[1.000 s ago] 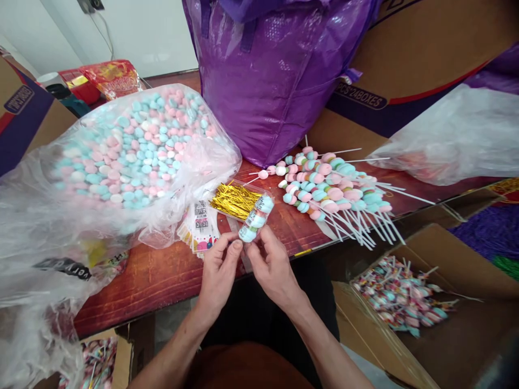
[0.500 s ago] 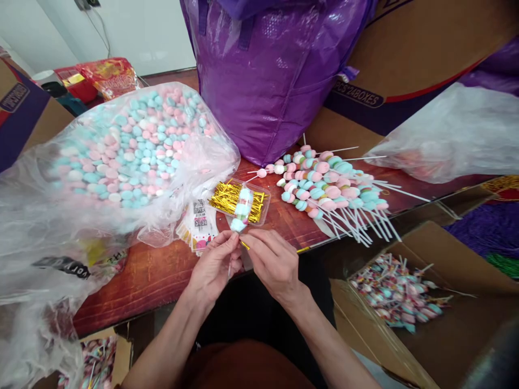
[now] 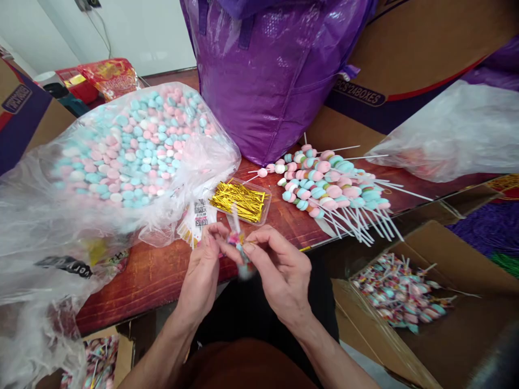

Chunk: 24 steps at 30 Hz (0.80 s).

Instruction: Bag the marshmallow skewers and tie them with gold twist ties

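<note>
Between my hands is a wrapped marshmallow skewer [image 3: 245, 271], turned with its white stick pointing up and its blurred marshmallows hanging below. My left hand [image 3: 205, 267] grips the skewer from the left, fingers bent around the wrapper's gathered end. From the other side my right hand [image 3: 281, 267] pinches a gold twist tie [image 3: 243, 238] at the stick's base, thumb against forefinger. Just beyond lies a clear plastic tray [image 3: 265, 208] of gold twist ties [image 3: 239, 201]. Printed wrappers [image 3: 194, 224] lie left of the tray, partly behind my left hand.
A large clear bag of pastel marshmallows [image 3: 141, 151] covers the table's left. Unwrapped marshmallow skewers [image 3: 332, 183] are heaped at the right. Behind stands a purple bag [image 3: 271, 81]. An open carton [image 3: 381, 346] with wrapped skewers [image 3: 401, 292] sits low at the right.
The skewer has flipped over: its marshmallows pointed away over the tray and now hang toward me, stick up. My hands have shifted slightly apart, uncovering the gold ties.
</note>
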{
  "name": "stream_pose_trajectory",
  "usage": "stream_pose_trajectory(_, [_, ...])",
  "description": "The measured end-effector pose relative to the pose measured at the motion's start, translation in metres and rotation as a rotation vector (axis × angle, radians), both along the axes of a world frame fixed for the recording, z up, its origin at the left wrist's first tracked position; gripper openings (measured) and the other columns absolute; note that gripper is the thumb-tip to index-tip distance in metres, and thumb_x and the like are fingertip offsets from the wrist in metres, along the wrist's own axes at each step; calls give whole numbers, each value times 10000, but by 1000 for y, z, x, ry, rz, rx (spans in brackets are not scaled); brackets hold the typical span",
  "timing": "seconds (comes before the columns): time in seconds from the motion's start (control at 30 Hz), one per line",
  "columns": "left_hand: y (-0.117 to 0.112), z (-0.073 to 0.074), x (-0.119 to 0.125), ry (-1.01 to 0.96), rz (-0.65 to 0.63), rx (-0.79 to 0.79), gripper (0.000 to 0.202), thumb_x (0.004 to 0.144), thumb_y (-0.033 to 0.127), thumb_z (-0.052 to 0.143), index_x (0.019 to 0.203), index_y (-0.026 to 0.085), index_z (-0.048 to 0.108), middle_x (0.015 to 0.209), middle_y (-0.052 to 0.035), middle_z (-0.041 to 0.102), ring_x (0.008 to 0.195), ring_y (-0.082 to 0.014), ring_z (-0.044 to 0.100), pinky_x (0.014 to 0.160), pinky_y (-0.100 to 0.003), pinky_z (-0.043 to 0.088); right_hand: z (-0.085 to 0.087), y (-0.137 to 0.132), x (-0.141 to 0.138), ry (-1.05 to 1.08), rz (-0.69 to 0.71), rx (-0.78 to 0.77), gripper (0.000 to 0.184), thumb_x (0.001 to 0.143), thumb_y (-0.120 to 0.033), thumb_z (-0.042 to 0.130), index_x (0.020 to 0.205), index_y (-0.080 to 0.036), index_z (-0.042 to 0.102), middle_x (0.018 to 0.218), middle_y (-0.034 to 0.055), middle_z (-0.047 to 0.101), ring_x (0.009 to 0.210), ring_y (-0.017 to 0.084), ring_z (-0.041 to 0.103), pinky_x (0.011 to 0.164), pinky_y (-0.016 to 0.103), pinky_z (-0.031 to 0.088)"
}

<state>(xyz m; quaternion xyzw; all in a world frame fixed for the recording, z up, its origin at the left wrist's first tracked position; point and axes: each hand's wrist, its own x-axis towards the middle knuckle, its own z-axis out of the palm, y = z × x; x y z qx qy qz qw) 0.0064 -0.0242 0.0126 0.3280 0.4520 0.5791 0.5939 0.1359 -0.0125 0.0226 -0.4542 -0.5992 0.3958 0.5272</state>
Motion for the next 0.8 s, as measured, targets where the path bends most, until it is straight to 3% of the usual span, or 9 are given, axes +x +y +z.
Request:
stream_pose_trajectory(0.17, [-6, -13, -6, 90, -55, -78, 353, 823, 483, 713, 648, 176, 712, 791, -31, 616, 790, -157, 524, 815, -277, 449, -3, -3, -3, -45, 5, 138, 139, 908, -142, 567, 845, -198, 678, 780, 30, 664, 700, 151, 611, 652, 279, 500])
stream_pose_trajectory(0.23, [-5, -17, -4, 71, -66, -110, 278, 802, 429, 749, 701, 171, 739, 746, -21, 613, 752, -145, 521, 777, -269, 446, -10, -8, -3, 10, 34, 10, 167, 941, -190, 544, 872, -194, 696, 771, 28, 670, 689, 144, 610, 632, 264, 497])
stream_pose_trajectory(0.33, [-3, -21, 3, 156, 25, -108, 211, 804, 374, 749, 720, 181, 731, 715, -7, 595, 681, -129, 511, 678, -252, 429, -22, -19, -1, 131, 107, -262, 179, 950, -292, 560, 954, -188, 706, 702, 4, 639, 582, 115, 553, 540, 234, 458])
stream_pose_trajectory(0.4, [-1, -23, 2, 324, 15, -43, 223, 810, 351, 736, 661, 189, 701, 707, -11, 593, 679, -140, 527, 672, -260, 432, -32, -28, 2, 216, 106, -380, 172, 925, -328, 610, 927, -179, 696, 650, -16, 594, 516, 89, 480, 485, 217, 405])
stream_pose_trajectory(0.5, [4, -30, -13, 680, -82, 147, 133, 806, 312, 730, 713, 218, 738, 841, -49, 657, 839, -203, 594, 824, -316, 460, -49, -42, 17, 378, -42, -465, 199, 903, -358, 658, 837, -171, 677, 600, -30, 539, 494, 69, 410, 463, 204, 327])
stream_pose_trajectory(0.53, [7, -33, -22, 822, -32, 195, 79, 801, 309, 731, 804, 236, 763, 950, -64, 668, 926, -228, 598, 881, -341, 452, -55, -46, 27, 446, -122, -470, 203, 889, -368, 679, 833, -173, 675, 588, -35, 527, 492, 66, 396, 465, 202, 316])
stream_pose_trajectory(0.63, [18, -48, -51, 1155, 175, 213, 247, 830, 327, 666, 1044, 237, 748, 1095, -105, 627, 1073, -291, 566, 973, -422, 419, -70, -58, 80, 653, -391, -426, 193, 790, -342, 778, 847, -196, 665, 583, -57, 500, 482, 56, 370, 480, 193, 331])
stream_pose_trajectory(0.73, [27, -60, -68, 1277, 184, 173, 180, 839, 339, 629, 902, 204, 730, 990, -87, 619, 944, -268, 594, 862, -395, 455, -83, -68, 153, 803, -648, -337, 269, 663, -230, 847, 757, -210, 596, 602, -88, 452, 460, 41, 334, 463, 177, 335])
stream_pose_trajectory(0.8, [29, -61, -71, 1312, 177, 124, 155, 850, 316, 610, 776, 201, 683, 880, -53, 614, 816, -227, 587, 771, -359, 446, -91, -72, 193, 830, -767, -301, 282, 642, -279, 847, 733, -203, 591, 632, -78, 478, 450, 39, 335, 452, 193, 358])
